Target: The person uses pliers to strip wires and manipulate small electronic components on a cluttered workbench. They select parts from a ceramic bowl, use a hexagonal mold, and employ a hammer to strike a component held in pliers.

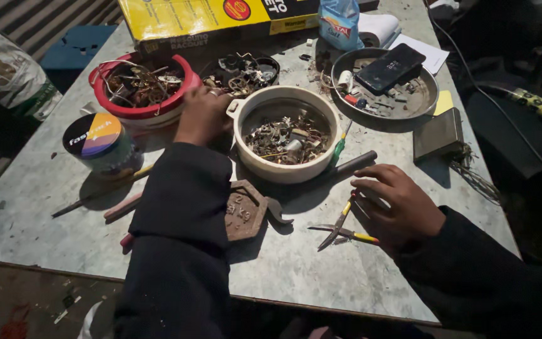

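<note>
On the grey table: sorting scrap.
Left hand [203,115]: fingers curled, grip hidden, at red round plastic bowl [145,88] of metal bits.
Right hand [399,204]: fingers spread, empty, resting on yellow-handled small pliers [341,227].
Next move needs: careful pinch among tangled pieces.

Both hands out over the table, dark sleeves to the wrists

The left hand [203,116] reached far toward the table's back edge, fingers curled and knuckles up. The right hand [396,204] lay nearer the front edge toward the right corner, palm down, fingers loosely bent and spread.
</note>
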Available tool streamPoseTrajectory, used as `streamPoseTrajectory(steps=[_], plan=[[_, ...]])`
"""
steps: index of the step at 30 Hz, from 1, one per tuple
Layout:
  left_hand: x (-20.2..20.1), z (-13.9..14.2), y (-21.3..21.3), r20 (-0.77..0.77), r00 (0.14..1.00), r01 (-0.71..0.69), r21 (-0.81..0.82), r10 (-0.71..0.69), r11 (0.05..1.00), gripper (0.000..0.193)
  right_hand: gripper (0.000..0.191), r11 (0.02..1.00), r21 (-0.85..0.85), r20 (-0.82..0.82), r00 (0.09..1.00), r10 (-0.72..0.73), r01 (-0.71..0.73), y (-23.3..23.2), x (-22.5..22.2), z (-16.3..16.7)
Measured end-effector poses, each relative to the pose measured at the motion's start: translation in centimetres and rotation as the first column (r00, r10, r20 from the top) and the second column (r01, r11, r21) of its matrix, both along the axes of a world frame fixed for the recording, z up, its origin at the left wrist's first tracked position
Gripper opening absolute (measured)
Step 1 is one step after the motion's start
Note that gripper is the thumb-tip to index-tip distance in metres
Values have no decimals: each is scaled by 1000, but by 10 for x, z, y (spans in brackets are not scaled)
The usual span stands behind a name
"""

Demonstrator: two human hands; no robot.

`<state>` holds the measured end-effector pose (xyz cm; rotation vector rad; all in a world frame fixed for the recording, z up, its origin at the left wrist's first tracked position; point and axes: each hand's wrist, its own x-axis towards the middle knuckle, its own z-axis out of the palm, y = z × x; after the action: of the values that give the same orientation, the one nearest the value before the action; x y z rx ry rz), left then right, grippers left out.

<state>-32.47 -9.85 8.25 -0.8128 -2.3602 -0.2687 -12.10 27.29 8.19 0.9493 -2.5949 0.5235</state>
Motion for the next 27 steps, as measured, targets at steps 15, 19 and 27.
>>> streamPoseTrajectory(steps=[15, 19, 27], plan=[[-3, 0, 6, -51, 994, -95, 12, 95, 995, 23, 44, 998, 42, 45, 998, -43, 41, 9, -3, -11], [-3, 0, 11, -38, 989, -147, -31, 145, 989, 34, 44, 999, 40, 35, 999, -37, 35, 8, -2, -10], [-2, -5, 11, -152, 979, -145, -68, 134, 987, 48, 41, 998, 57, 34, 999, -43, 41, 7, -1, -9]])
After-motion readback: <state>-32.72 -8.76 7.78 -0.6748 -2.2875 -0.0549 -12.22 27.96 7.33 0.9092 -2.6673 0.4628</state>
